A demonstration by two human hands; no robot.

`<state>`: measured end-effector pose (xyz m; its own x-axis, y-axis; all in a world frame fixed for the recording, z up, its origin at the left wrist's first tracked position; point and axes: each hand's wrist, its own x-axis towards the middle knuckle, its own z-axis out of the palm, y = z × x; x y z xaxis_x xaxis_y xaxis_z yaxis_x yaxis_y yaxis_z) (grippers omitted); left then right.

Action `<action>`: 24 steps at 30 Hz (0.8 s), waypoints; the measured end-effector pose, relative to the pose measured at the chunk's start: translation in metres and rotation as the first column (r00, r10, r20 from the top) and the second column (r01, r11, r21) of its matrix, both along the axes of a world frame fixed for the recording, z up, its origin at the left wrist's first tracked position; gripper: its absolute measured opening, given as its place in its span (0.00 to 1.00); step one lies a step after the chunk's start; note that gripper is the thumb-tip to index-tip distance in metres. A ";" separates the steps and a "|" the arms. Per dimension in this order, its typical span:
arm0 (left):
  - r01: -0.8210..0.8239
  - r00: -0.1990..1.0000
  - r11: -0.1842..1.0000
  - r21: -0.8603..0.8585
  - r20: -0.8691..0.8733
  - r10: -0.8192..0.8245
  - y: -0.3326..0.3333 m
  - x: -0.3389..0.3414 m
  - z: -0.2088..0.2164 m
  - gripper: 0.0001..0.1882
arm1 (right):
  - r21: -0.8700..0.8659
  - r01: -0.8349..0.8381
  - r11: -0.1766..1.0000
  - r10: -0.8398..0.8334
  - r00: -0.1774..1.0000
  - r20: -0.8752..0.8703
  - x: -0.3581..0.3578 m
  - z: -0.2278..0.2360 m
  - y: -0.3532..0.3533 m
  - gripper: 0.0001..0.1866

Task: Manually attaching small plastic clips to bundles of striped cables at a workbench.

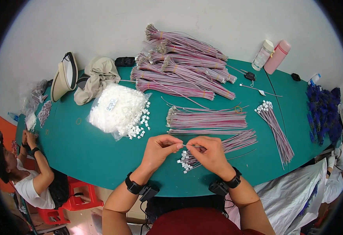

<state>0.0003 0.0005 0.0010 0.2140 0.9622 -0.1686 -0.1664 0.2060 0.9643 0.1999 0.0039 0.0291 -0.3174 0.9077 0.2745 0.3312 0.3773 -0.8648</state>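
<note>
In front of my body, my left hand and my right hand meet with thumbs and fingers pinched. A thin grey wire runs between the two pinches; whether a connector sits under my left fingertips is hidden. Beneath my right hand lie pink and grey wires whose near-left ends carry white connectors. Just beyond my fingers is a loose bundle of similar wires. To the left, a clear bag of white plastic connectors has spilled several pieces onto the green table.
Banded wire bundles are heaped at the back. A wire bundle with white connectors lies right. Behind are a visor, cloth, a clear bottle and a pink flask. A person works at the left.
</note>
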 end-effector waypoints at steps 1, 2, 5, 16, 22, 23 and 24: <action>-0.003 1.000 1.000 0.004 -0.018 0.003 0.000 0.000 0.000 0.08 | 0.013 0.002 1.000 -0.003 1.000 0.011 0.000 -0.001 0.000 0.03; -0.006 0.999 1.000 0.009 -0.036 0.006 0.000 0.000 0.000 0.08 | 0.026 0.005 1.000 -0.005 1.000 0.023 0.000 -0.001 0.000 0.03; -0.003 0.999 1.000 0.004 -0.044 0.003 -0.001 0.000 0.001 0.08 | 0.025 0.010 1.000 -0.010 1.000 0.023 -0.001 -0.001 -0.001 0.03; 0.009 1.000 1.000 -0.005 0.013 -0.009 0.000 0.000 0.000 0.09 | -0.041 -0.029 0.999 0.030 0.999 0.013 0.001 0.000 -0.001 0.03; 0.026 0.994 0.999 0.017 -0.108 -0.024 -0.001 -0.001 0.000 0.08 | 0.008 -0.015 1.000 0.015 1.000 0.024 0.001 -0.005 0.000 0.03; 0.029 0.990 0.999 0.022 -0.136 -0.025 -0.001 -0.001 0.000 0.08 | 0.009 -0.013 1.000 0.013 0.999 0.031 0.001 -0.005 0.000 0.03; 0.028 0.990 0.999 0.022 -0.136 -0.025 -0.001 -0.001 0.001 0.08 | 0.009 -0.013 1.000 0.013 0.999 0.031 0.000 -0.005 -0.001 0.03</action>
<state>-0.0003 -0.0007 0.0017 0.2165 0.9605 -0.1750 -0.0288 0.1855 0.9822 0.1998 0.0029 0.0239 -0.3375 0.9009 0.2727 0.3527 0.3897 -0.8507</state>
